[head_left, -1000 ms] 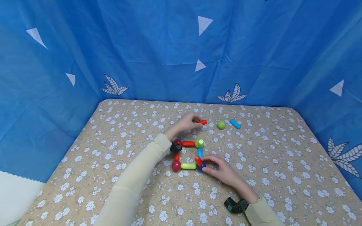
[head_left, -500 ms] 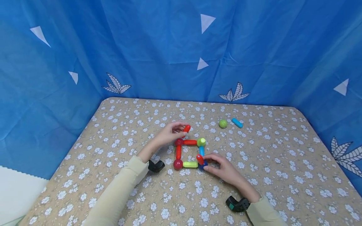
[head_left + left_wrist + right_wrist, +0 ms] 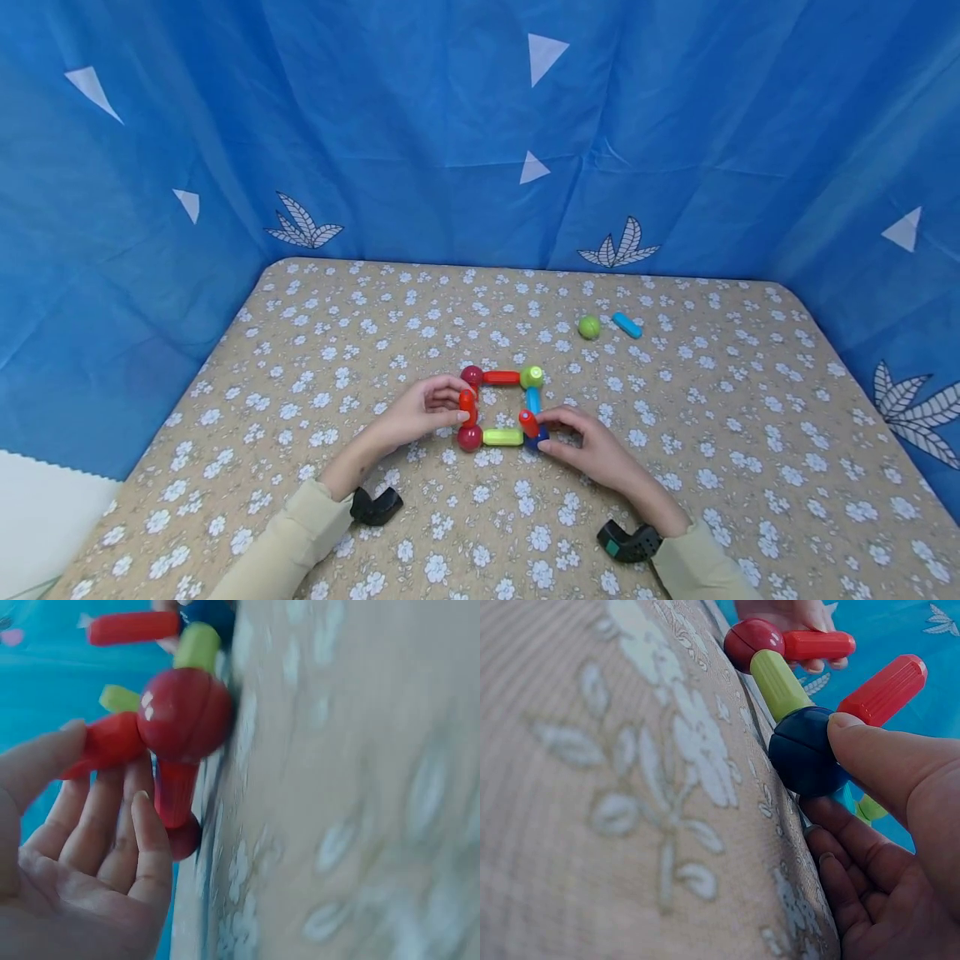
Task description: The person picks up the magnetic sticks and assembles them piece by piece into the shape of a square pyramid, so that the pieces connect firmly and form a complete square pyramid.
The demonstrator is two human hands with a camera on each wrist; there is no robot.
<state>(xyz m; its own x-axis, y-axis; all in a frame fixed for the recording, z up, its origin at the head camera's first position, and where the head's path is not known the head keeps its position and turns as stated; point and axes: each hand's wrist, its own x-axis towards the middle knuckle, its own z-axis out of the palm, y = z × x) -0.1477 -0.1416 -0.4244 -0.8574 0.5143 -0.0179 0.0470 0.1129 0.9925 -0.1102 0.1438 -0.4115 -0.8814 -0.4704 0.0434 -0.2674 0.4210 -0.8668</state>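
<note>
A square of sticks and balls lies on the table. My left hand (image 3: 415, 408) pinches a red stick (image 3: 112, 742) between thumb and fingers; it stands upright, its lower end against the front-left red ball (image 3: 187, 712). My right hand (image 3: 592, 450) grips the dark blue ball (image 3: 806, 754) at the front-right corner, thumb on top. Another red stick (image 3: 885, 690) rises from that ball. A yellow-green stick (image 3: 503, 437) links the two front balls. Behind are a light blue stick (image 3: 533, 400), a green ball (image 3: 532, 377), a red stick (image 3: 502, 377) and another red ball (image 3: 472, 375).
A loose green ball (image 3: 588, 327) and a loose light blue stick (image 3: 627, 325) lie toward the back right. The table wears a flowered cloth (image 3: 712, 400), with a blue curtain (image 3: 435, 125) around its back and sides.
My left hand has come from the back of the table toward me and left, bringing the red stick upright onto the front-left red ball. The right hand has stayed at the blue ball.
</note>
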